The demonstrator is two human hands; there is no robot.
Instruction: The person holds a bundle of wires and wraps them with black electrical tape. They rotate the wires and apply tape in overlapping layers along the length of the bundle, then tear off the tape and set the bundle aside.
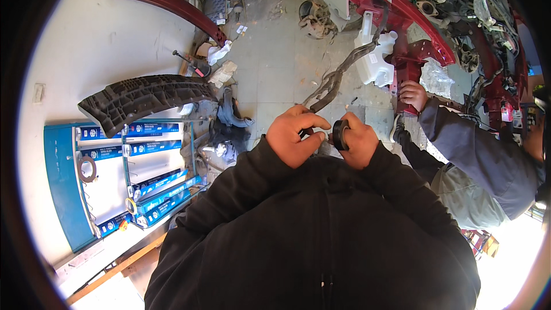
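My left hand (294, 138) is closed, thumb and index finger curled toward each other with a dark bit showing between them. A dark wrapped wiring harness (333, 86) runs from the car's front end down to this hand and disappears behind its fingers. Close beside it, my right hand (360, 142) grips a roll of black tape (340, 135), standing on edge between thumb and fingers. Both hands are in front of my chest. Whether a strip of tape stretches between them is too small to tell.
At right, a co-worker's hand (413, 95) touches the dark red car frame (408, 69), near a white plastic reservoir (376, 60). A black bumper part (149, 99) and blue rack (63, 183) with boxes stand left. Loose parts lie on the tiled floor (267, 51).
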